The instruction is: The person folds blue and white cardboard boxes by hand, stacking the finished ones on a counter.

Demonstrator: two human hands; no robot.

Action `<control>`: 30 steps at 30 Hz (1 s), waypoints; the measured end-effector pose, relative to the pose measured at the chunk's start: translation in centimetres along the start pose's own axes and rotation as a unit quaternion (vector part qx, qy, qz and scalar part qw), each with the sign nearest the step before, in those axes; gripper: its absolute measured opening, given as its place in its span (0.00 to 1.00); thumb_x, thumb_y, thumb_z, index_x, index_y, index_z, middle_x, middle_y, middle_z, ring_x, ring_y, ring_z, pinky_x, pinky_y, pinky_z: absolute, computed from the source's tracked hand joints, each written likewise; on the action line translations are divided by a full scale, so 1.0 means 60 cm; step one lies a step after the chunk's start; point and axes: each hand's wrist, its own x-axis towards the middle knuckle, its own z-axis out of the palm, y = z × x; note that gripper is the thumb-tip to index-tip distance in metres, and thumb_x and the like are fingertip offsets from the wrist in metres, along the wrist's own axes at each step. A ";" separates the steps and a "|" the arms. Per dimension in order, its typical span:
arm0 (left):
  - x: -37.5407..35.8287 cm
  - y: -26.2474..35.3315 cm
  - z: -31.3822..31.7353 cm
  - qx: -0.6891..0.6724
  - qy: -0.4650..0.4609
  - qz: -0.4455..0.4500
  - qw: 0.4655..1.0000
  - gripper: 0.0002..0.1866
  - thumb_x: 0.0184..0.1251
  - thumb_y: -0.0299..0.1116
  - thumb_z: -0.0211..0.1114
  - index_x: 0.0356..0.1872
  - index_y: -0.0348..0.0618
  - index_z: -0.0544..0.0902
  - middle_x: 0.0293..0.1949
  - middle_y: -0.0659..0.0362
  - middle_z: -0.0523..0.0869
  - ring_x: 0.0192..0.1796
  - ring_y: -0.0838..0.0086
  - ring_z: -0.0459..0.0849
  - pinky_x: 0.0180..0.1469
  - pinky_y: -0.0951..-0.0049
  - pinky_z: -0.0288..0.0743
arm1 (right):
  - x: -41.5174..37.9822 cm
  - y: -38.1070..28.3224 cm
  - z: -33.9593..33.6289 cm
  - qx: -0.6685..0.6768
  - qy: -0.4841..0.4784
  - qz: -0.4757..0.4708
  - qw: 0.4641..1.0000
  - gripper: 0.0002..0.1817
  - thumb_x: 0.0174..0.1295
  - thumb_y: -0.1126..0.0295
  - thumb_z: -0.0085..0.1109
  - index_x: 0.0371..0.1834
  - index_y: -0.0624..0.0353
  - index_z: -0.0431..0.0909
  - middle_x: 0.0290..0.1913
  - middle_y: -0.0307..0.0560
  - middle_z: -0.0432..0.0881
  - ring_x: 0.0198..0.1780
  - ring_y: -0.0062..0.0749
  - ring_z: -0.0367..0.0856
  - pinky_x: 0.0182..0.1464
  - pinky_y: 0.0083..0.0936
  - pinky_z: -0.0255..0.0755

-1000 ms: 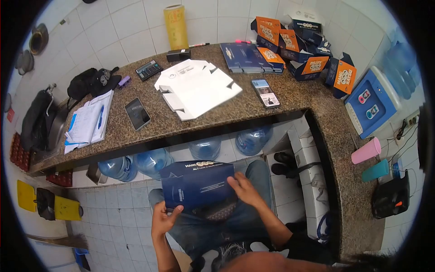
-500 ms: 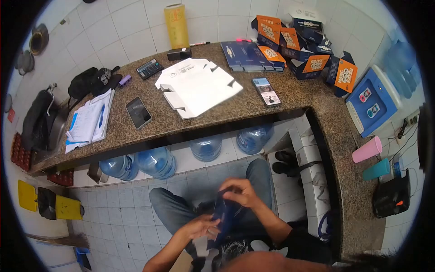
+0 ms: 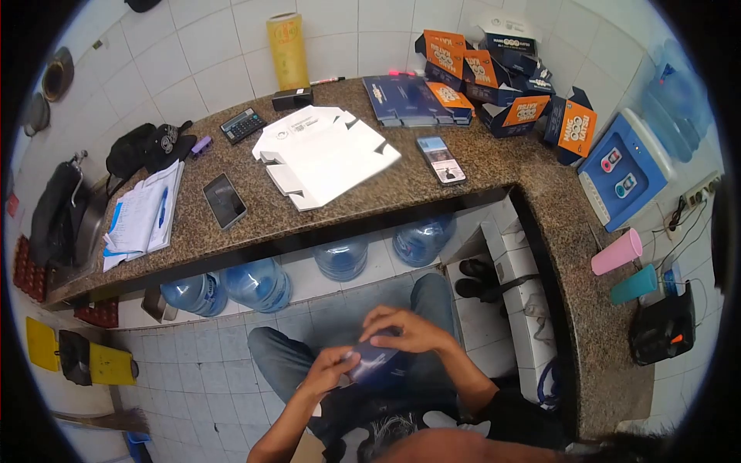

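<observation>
Over my lap, a dark blue cardboard box (image 3: 377,365) is held between both hands, slightly blurred by motion. My left hand (image 3: 332,368) pinches its left edge, thumb on the near face. Curled over the top edge is my right hand (image 3: 403,330), its fingers bent against the cardboard. On the counter ahead lie flat white box blanks (image 3: 328,158) with cut flaps. Behind them to the right is a stack of flat dark blue blanks (image 3: 409,100), beside several folded blue and orange boxes (image 3: 575,127).
The granite counter (image 3: 309,224) curves around me. It carries a phone (image 3: 441,160), a dark-screened phone (image 3: 225,201), a calculator (image 3: 242,124), papers (image 3: 143,216) and a water dispenser (image 3: 627,174). Large water bottles (image 3: 258,285) stand underneath. A pink cup (image 3: 617,251) sits at right.
The box has turned in my hands, showing a broader blue face. My left hand has moved up, closer to the right. The whole view has shifted slightly.
</observation>
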 end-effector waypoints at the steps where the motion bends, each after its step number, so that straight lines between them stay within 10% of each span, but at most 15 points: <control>1: -0.013 0.018 0.009 0.052 0.002 0.046 0.998 0.11 0.74 0.35 0.64 0.48 0.37 0.85 0.39 0.64 0.87 0.38 0.84 0.82 0.40 0.82 0.75 | 0.001 0.001 0.005 0.002 0.000 0.001 1.000 0.13 0.62 0.65 0.66 0.48 0.54 0.87 0.54 0.48 0.80 0.59 0.43 0.77 0.62 0.35 0.69; 5: -0.020 0.024 0.040 0.065 -0.024 0.055 0.996 0.09 0.71 0.29 0.66 0.48 0.37 0.85 0.38 0.65 0.87 0.40 0.83 0.81 0.42 0.79 0.75 | 0.023 -0.015 0.057 -0.022 0.140 -0.135 0.981 0.11 0.66 0.67 0.60 0.47 0.56 0.88 0.63 0.51 0.76 0.65 0.47 0.73 0.67 0.39 0.65; 6: -0.029 0.063 0.061 0.304 0.009 -0.026 0.952 0.08 0.72 0.30 0.67 0.46 0.38 0.85 0.39 0.66 0.87 0.41 0.83 0.82 0.45 0.79 0.76 | 0.024 -0.018 0.077 -0.082 0.192 -0.174 0.962 0.12 0.67 0.68 0.59 0.47 0.57 0.88 0.64 0.53 0.76 0.66 0.48 0.73 0.67 0.39 0.65; 10: -0.014 0.066 0.068 -0.096 0.207 0.172 0.958 0.08 0.72 0.35 0.67 0.43 0.43 0.81 0.35 0.65 0.85 0.35 0.82 0.82 0.36 0.78 0.75 | -0.006 0.017 0.106 -0.160 0.344 -0.212 0.901 0.10 0.60 0.68 0.68 0.45 0.52 0.87 0.52 0.47 0.79 0.58 0.44 0.77 0.62 0.40 0.71; 14: -0.016 0.113 0.108 -0.271 0.378 0.254 0.848 0.13 0.73 0.39 0.66 0.49 0.42 0.78 0.37 0.62 0.86 0.31 0.77 0.84 0.31 0.77 0.75 | 0.006 0.030 0.114 -0.249 0.245 -0.319 0.881 0.16 0.50 0.68 0.75 0.43 0.49 0.86 0.47 0.44 0.79 0.51 0.41 0.80 0.55 0.38 0.77; 19: 0.019 0.035 0.110 -0.062 0.476 0.353 0.803 0.16 0.76 0.44 0.62 0.37 0.39 0.79 0.29 0.65 0.81 0.26 0.85 0.75 0.30 0.81 0.70 | 0.060 -0.006 0.079 -0.319 0.266 -0.372 0.830 0.19 0.48 0.67 0.77 0.45 0.56 0.86 0.50 0.46 0.83 0.52 0.42 0.82 0.54 0.36 0.79; 23: 0.022 0.003 0.071 0.073 0.453 0.382 0.802 0.22 0.80 0.50 0.54 0.31 0.42 0.77 0.24 0.65 0.79 0.25 0.87 0.72 0.28 0.84 0.65 | 0.074 -0.015 0.084 -0.184 0.279 -0.299 0.894 0.21 0.46 0.66 0.77 0.44 0.60 0.86 0.48 0.48 0.87 0.52 0.42 0.84 0.57 0.36 0.79; 30: 0.033 0.014 0.072 0.032 0.423 0.333 0.842 0.22 0.82 0.48 0.51 0.25 0.49 0.68 0.21 0.71 0.67 0.23 0.88 0.64 0.27 0.84 0.58 | 0.065 -0.002 0.115 -0.265 0.350 -0.335 0.834 0.14 0.47 0.68 0.76 0.38 0.58 0.87 0.41 0.45 0.88 0.48 0.37 0.84 0.56 0.32 0.79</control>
